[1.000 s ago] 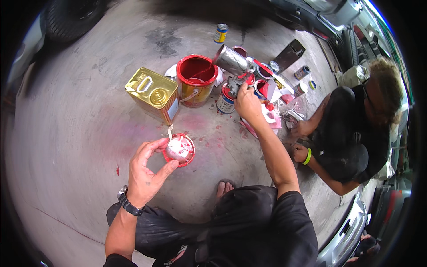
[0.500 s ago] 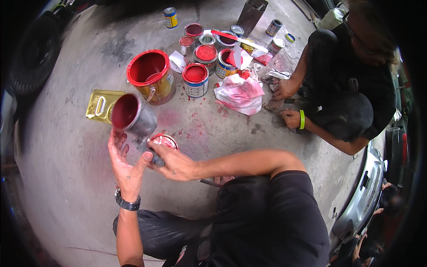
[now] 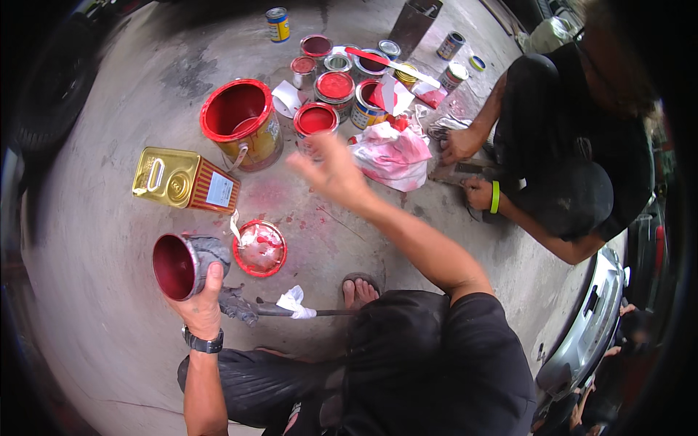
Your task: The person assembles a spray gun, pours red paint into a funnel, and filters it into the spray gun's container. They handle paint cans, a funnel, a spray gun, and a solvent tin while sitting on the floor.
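Note:
My left hand (image 3: 202, 309) is wrapped round the cup of a paint spray gun (image 3: 174, 267), tilted with its wide mouth facing left; the inside is dark red. The gun's grey-smeared body (image 3: 238, 304) hangs to the right of the hand, joined to a black hose with white cloth tied round it. My right hand (image 3: 329, 173) is off the gun, in front of an open paint can (image 3: 317, 118) full of red paint. Its fingers are stretched out, a bit blurred, and hold nothing.
Nearby are a big red-rimmed bucket (image 3: 238, 112), a gold rectangular tin (image 3: 178, 179) and a paint-smeared lid (image 3: 259, 248). Several paint cans (image 3: 335, 86) and a pink-stained rag (image 3: 393, 155) lie beyond. A co-worker (image 3: 560, 160) crouches at right, near a silver bumper (image 3: 582, 341).
My right hand has let go of the spray gun and moved right and away, toward the cans. My left hand now holds the cup, lower and further left.

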